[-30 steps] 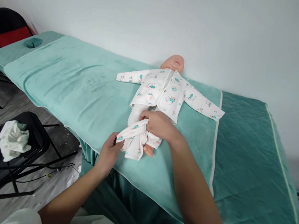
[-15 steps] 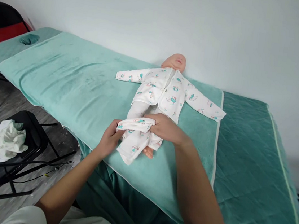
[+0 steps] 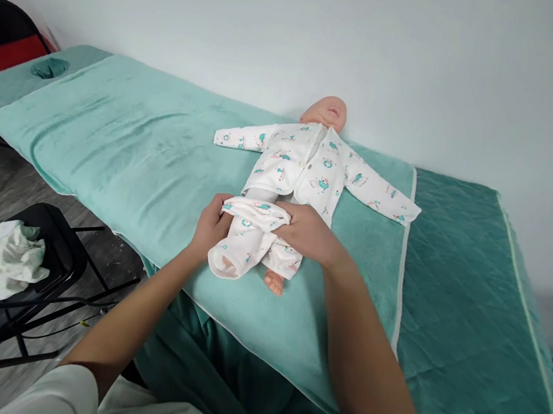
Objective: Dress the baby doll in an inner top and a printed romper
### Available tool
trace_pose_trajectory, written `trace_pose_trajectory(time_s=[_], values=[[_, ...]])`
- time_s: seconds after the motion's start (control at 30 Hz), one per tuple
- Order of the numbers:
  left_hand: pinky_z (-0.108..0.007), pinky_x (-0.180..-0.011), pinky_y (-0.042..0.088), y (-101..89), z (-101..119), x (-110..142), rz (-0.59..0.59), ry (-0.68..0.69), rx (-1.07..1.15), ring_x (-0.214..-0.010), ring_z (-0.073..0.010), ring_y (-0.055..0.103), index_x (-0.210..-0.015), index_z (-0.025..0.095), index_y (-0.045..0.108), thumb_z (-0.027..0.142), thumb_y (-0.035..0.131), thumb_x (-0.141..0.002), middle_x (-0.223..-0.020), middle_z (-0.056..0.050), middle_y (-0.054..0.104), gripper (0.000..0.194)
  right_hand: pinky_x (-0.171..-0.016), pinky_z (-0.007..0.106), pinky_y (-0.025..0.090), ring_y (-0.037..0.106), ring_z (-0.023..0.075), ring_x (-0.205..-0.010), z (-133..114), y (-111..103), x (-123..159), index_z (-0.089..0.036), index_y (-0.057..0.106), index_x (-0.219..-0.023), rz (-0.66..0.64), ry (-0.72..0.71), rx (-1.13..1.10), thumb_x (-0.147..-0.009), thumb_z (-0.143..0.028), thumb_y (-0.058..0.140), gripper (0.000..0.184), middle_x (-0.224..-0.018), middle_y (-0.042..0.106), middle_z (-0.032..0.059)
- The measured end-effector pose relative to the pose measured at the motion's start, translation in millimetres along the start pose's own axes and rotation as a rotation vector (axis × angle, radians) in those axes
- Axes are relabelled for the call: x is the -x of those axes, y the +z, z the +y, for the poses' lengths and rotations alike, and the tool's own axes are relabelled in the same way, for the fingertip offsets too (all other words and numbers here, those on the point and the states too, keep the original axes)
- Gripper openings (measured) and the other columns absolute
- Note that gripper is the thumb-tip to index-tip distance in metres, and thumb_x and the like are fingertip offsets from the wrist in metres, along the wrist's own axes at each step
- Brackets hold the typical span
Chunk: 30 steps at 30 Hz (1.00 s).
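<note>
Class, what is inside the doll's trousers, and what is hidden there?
One bare foot of the doll pokes out of the trousers; the other trouser opening shows something pink, perhaps the second foot. The lower legs cannot be seen, because the cloth covers them.

The green-covered bed (image 3: 163,146) (quilted at one end) carries a doll (image 3: 324,113) in printed white clothes (image 3: 292,158).

Even, soft light; faint shadows; dark upper-right corner.

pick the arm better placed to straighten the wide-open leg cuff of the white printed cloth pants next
Left, probably: the left grip holds the bunched top just above that cuff; the right grip pinches farther across.
</note>
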<state>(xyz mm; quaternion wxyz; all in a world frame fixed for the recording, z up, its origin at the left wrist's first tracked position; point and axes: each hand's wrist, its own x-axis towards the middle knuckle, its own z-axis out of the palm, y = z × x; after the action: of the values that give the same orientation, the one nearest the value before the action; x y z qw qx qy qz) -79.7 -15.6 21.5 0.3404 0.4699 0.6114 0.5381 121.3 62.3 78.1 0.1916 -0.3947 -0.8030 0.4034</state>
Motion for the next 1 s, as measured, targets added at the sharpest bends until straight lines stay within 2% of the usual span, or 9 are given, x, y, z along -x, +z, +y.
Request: trace_pose_trajectory(time_s=[0.23,0.33,0.47,0.53,0.6,0.7,0.77,0.87,1.0], values=[[-0.030,-0.080,0.041,6.0,2,-31,-0.031,0.190,-0.185,-0.085,-0.0180,0.057,-0.103,0.022,0.065,0.021,0.057,-0.093,-0.094,-0.002,0.067,0.012,-0.052,0.024,0.044,0.064,0.0163,-0.057,-2,7,-5,-0.021,0.064,-0.075,0.179,0.160,-0.083,-0.073,-0.018,0.055,0.010,-0.066,0.067,-0.0018],[-0.031,-0.082,0.038,9.2,3,-36,-0.017,0.243,-0.228,-0.088,-0.0198,0.055,-0.100,0.021,0.066,0.016,0.062,-0.090,-0.095,-0.003,0.065,0.012,-0.050,0.023,0.042,0.065,0.0167,-0.055,-3,11,-6,-0.022,0.058,-0.072,0.284,0.209,-0.111,-0.070,-0.015,0.052,0.010,-0.059,0.064,-0.0023],[-0.030,-0.083,0.035,12.4,7,-39,-0.015,0.291,-0.286,-0.093,-0.0199,0.053,-0.102,0.018,0.065,0.014,0.060,-0.092,-0.100,-0.005,0.063,0.012,-0.051,0.024,0.040,0.064,0.0173,-0.057,-2,14,-6,-0.023,0.057,-0.075,0.360,0.176,-0.106,-0.073,-0.014,0.050,0.012,-0.057,0.063,-0.0029],[-0.030,-0.083,0.035,12.8,8,-40,-0.031,0.291,-0.332,-0.094,-0.0197,0.053,-0.106,0.017,0.064,0.016,0.057,-0.095,-0.103,-0.007,0.062,0.013,-0.057,0.026,0.042,0.065,0.0187,-0.065,-2,12,-5,-0.023,0.059,-0.079,0.329,0.147,-0.039,-0.077,-0.018,0.052,0.009,-0.065,0.067,-0.0012],[-0.031,-0.083,0.035,12.3,8,-42,-0.036,0.283,-0.366,-0.096,-0.0207,0.053,-0.108,0.016,0.063,0.018,0.054,-0.097,-0.106,-0.008,0.063,0.014,-0.066,0.029,0.046,0.067,0.0211,-0.079,-3,8,-3,-0.021,0.064,-0.091,0.247,0.115,0.014,-0.082,-0.026,0.057,0.012,-0.083,0.074,0.0019],[-0.031,-0.081,0.036,11.1,4,-49,-0.039,0.295,-0.373,-0.097,-0.0219,0.055,-0.110,0.018,0.062,0.020,0.056,-0.097,-0.108,-0.008,0.064,0.015,-0.083,0.034,0.049,0.068,0.0256,-0.103,-5,2,0,-0.022,0.065,-0.117,0.109,0.058,0.027,-0.084,-0.040,0.069,0.038,-0.117,0.074,0.0062],[-0.030,-0.082,0.036,11.0,2,-56,-0.071,0.326,-0.383,-0.096,-0.0214,0.056,-0.114,0.020,0.062,0.019,0.060,-0.094,-0.110,-0.006,0.064,0.020,-0.088,0.036,0.049,0.066,0.0283,-0.112,-7,1,2,-0.024,0.062,-0.127,0.050,0.036,0.053,-0.078,-0.045,0.078,0.056,-0.130,0.070,0.0073],[-0.031,-0.083,0.036,12.5,1,-67,-0.112,0.368,-0.427,-0.102,-0.0232,0.058,-0.117,0.020,0.062,0.018,0.065,-0.091,-0.117,-0.007,0.065,0.026,-0.085,0.036,0.048,0.066,0.0305,-0.111,-9,1,1,-0.025,0.061,-0.129,0.027,0.058,0.142,-0.074,-0.042,0.081,0.061,-0.129,0.070,0.0075],[-0.033,-0.084,0.037,14.6,-1,-73,-0.111,0.400,-0.474,-0.108,-0.0257,0.060,-0.117,0.020,0.062,0.020,0.065,-0.092,-0.122,-0.011,0.065,0.024,-0.077,0.034,0.046,0.069,0.0284,-0.100,-12,2,1,-0.024,0.065,-0.118,0.042,0.076,0.164,-0.078,-0.033,0.074,0.043,-0.117,0.074,0.0061]])
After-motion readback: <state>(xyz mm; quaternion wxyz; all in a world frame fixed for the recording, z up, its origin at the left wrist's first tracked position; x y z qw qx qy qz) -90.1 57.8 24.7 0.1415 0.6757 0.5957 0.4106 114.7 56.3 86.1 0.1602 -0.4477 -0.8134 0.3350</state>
